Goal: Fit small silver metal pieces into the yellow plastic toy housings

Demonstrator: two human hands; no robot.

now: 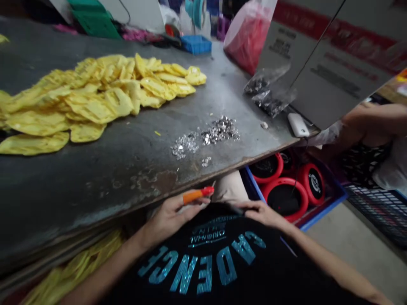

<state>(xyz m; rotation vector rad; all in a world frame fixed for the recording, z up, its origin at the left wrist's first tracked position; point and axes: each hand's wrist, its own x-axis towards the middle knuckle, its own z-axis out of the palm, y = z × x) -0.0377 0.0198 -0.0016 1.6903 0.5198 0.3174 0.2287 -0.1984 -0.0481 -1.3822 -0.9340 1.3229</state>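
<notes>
The black shirt point(219, 252) is by the table point(127, 148), with the left hand point(176, 214) and right hand point(263, 212) at the shirt's edge, though I can't tell if their bent fingers pinch it, and an arm bumping the table could spill the loose shiny bits point(221, 132).

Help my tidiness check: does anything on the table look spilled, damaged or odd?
Shiny bits lie loose on the table, some strays nearer its edge, so they look spilled, though perhaps on purpose. A brownish patch near that edge breaks the grey surface, suggesting wear.
</notes>
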